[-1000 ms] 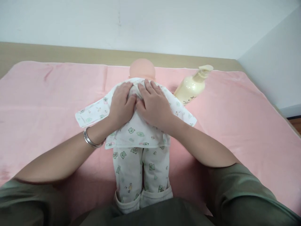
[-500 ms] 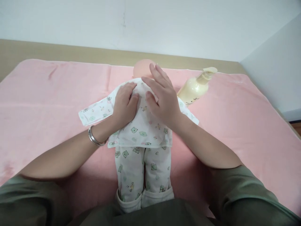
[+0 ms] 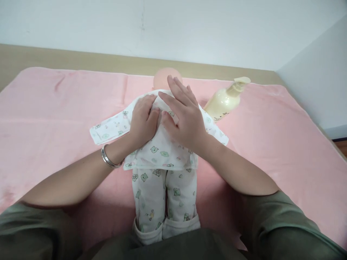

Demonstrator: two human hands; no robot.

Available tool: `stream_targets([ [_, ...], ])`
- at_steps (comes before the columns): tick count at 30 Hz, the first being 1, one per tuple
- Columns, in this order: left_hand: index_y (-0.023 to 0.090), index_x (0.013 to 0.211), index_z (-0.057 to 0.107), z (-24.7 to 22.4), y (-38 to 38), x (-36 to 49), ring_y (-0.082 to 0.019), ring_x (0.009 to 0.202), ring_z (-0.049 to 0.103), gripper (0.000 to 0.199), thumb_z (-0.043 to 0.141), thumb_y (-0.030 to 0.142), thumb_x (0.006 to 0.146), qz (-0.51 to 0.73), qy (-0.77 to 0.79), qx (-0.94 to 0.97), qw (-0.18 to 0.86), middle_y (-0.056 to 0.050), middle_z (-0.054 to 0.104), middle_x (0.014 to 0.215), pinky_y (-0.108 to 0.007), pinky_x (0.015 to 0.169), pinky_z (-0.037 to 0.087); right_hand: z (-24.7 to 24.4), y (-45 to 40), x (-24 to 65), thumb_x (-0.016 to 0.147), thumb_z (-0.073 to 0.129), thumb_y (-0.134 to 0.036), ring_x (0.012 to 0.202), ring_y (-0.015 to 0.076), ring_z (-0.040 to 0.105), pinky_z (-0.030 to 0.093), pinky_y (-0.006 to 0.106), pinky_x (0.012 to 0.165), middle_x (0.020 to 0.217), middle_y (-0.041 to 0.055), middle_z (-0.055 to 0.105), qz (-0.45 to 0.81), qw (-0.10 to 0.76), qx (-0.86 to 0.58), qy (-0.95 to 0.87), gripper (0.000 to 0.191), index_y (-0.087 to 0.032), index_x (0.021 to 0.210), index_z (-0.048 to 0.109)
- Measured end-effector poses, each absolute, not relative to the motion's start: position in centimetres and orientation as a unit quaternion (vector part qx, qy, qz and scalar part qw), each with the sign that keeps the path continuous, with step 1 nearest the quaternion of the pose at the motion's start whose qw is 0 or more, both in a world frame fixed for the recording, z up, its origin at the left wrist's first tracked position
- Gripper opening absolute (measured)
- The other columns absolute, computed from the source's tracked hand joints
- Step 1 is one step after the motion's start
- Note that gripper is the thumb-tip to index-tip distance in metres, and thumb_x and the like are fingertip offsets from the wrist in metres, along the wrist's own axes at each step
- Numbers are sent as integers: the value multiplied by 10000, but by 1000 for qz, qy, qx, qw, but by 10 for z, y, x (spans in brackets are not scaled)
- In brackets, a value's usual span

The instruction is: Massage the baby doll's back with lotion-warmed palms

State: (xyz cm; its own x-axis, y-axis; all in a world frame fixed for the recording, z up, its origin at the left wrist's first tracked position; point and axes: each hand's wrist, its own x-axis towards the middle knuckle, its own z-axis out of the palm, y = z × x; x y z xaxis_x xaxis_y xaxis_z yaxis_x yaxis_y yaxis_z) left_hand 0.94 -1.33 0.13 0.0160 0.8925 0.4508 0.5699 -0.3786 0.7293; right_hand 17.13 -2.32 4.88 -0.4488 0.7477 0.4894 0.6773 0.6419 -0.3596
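A doll lies on a pink blanket (image 3: 54, 144), its bald head (image 3: 165, 77) at the far end. It wears a white patterned top (image 3: 162, 153) and matching trousers (image 3: 151, 191) with turned-up cuffs. My left hand (image 3: 143, 121) rests flat on the left upper part of the top, fingers extended, with a silver bangle on the wrist. Over the right upper part of the top is my right hand (image 3: 185, 119), fingers spread and partly raised, holding nothing. Its palm faces the top; whether it touches the cloth cannot be told.
A pale yellow pump bottle (image 3: 223, 103) lies tilted beside the doll's right-side sleeve. Behind the blanket runs a beige surface edge (image 3: 94, 59), then a white wall (image 3: 189, 29).
My right hand has shifted slightly left and its fingers have spread a little more over the top. My left hand and the doll look nearly unchanged.
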Motion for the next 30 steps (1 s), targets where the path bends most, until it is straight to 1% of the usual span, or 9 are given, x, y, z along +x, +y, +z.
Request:
stream_targets([
  [5, 241, 1213, 670, 3, -13, 9, -324, 1358, 614, 346, 492, 251, 917, 462, 563, 660, 181, -106, 702, 1397, -557, 1257, 459, 35, -8, 171, 994, 472, -253, 1685, 360, 193, 201, 670, 1371, 1759, 126, 322, 120, 221, -476, -843, 537, -158, 1514, 567],
  [9, 288, 1237, 680, 7, -15, 9, -313, 1320, 626, 376, 472, 276, 926, 455, 550, 673, 193, -68, 724, 1354, -554, 1239, 484, 42, -11, 174, 979, 441, -203, 1692, 299, 191, 250, 622, 1379, 1757, 55, 339, 98, 268, -460, -841, 541, -210, 1504, 572],
  [12, 301, 1224, 686, 7, -16, 9, -303, 1314, 630, 345, 482, 300, 946, 465, 545, 671, 192, -50, 726, 1347, -546, 1240, 494, 45, -13, 175, 963, 435, -186, 1705, 259, 134, 248, 563, 1394, 1767, 22, 319, 56, 306, -453, -835, 556, -214, 1502, 566],
  [14, 295, 1228, 689, 7, -16, 10, -300, 1331, 628, 338, 496, 304, 950, 467, 551, 665, 191, -50, 721, 1365, -538, 1255, 485, 43, -11, 174, 954, 439, -183, 1704, 268, 135, 243, 561, 1394, 1773, 35, 305, 51, 299, -459, -835, 565, -197, 1504, 567],
  [18, 245, 1261, 689, 7, -16, 10, -320, 1383, 608, 380, 495, 276, 936, 455, 566, 659, 199, -95, 696, 1416, -542, 1286, 445, 33, -7, 171, 958, 431, -198, 1658, 309, 293, 236, 629, 1372, 1732, 111, 384, 91, 234, -465, -849, 562, -161, 1501, 571],
  [20, 243, 1268, 688, 8, -16, 10, -321, 1377, 610, 395, 486, 253, 928, 450, 568, 659, 200, -97, 696, 1412, -546, 1278, 449, 33, -6, 171, 961, 428, -205, 1646, 306, 320, 242, 627, 1368, 1725, 115, 397, 89, 234, -463, -850, 556, -163, 1496, 573],
  [26, 277, 1226, 701, 10, -17, 11, -305, 1336, 628, 364, 492, 240, 930, 463, 553, 666, 192, -55, 720, 1376, -549, 1258, 489, 50, -11, 179, 939, 408, -191, 1652, 279, 306, 286, 590, 1362, 1737, 73, 379, 35, 300, -436, -848, 598, -176, 1524, 530],
  [28, 281, 1221, 697, 10, -18, 11, -305, 1349, 621, 347, 496, 266, 939, 466, 555, 661, 195, -48, 718, 1388, -552, 1265, 484, 53, -12, 179, 955, 410, -204, 1663, 269, 281, 276, 557, 1374, 1745, 56, 367, 25, 307, -448, -839, 591, -194, 1535, 526],
  [30, 286, 1216, 690, 10, -18, 10, -312, 1344, 621, 337, 488, 294, 946, 462, 552, 665, 200, -52, 722, 1375, -563, 1265, 477, 51, -13, 177, 955, 420, -199, 1677, 279, 240, 252, 572, 1380, 1764, 54, 327, 25, 290, -462, -838, 605, -201, 1552, 517],
])
